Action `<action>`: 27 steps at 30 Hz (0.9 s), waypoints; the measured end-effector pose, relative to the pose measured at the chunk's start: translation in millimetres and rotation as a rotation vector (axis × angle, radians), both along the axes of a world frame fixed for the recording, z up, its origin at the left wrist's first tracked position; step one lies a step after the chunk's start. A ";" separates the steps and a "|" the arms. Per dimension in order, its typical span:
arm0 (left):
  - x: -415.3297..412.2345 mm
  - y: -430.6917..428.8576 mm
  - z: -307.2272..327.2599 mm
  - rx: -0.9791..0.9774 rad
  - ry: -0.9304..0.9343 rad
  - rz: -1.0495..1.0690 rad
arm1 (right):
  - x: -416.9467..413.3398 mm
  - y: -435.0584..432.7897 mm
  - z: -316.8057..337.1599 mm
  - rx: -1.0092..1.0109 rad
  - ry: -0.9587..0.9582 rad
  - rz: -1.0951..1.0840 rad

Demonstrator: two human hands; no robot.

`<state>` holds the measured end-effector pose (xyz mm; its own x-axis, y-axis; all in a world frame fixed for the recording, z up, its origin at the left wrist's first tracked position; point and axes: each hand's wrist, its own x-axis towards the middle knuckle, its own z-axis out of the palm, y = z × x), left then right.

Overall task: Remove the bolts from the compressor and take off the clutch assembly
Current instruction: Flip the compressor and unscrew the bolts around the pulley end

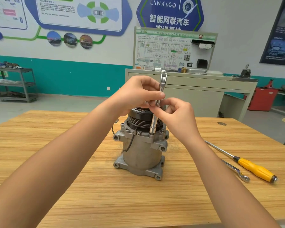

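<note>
Compressor [142, 155] stands upright mid-table [72, 162], black clutch [141, 120] on top. Wrench [155, 124] stands near-upright, tip seated on compressor's front-right flange; bolt beneath hidden. Left hand [135, 94] above clutch, fingers curled round wrench shaft. Right hand [176, 116] just right of clutch, fingertips pinching shaft lower down. Screwdriver [253, 168] and spanner [235, 170] lie right of compressor, well apart from it.

Wooden table [56, 162] (light striped grain) carries the compressor [141, 155], standing upright at centre. To its right lie a yellow-handled screwdriver [253, 168] and, just beside it, a ring wrench [232, 167].
</note>
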<state>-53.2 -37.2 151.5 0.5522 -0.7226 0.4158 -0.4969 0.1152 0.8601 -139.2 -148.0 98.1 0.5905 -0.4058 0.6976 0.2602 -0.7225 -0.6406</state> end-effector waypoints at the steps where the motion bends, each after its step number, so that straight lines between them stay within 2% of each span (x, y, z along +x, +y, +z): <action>1: -0.4 -1.6 -0.9 -0.005 -0.004 0.015 | 0.3 0.2 -0.6 -0.005 0.010 -0.001; 3: 0.7 -1.6 -1.3 0.026 -0.004 0.010 | -0.3 0.9 0.3 -0.010 0.052 0.029; 8: 8.0 10.0 0.9 0.106 0.080 -0.189 | -2.5 -0.4 6.9 0.015 0.152 0.142; 12: 3.6 6.5 0.8 0.094 -0.092 -0.024 | 1.4 2.3 0.1 -0.032 0.122 0.042; 15: 0.2 -0.8 -1.7 0.042 -0.136 0.024 | 4.4 3.5 -4.9 -0.038 0.043 -0.030; 20: 8.2 10.7 0.4 0.056 0.062 -0.252 | 3.8 0.7 -3.0 -0.032 0.060 0.111; 27: 6.2 1.6 -3.1 -0.031 0.038 -0.033 | 4.3 0.9 -6.8 -0.025 0.018 0.025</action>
<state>-47.0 -35.5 148.4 0.5446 -0.7274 0.4175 -0.4591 0.1580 0.8742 -134.9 -147.1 91.2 0.6131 -0.3734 0.6962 0.2668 -0.7316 -0.6273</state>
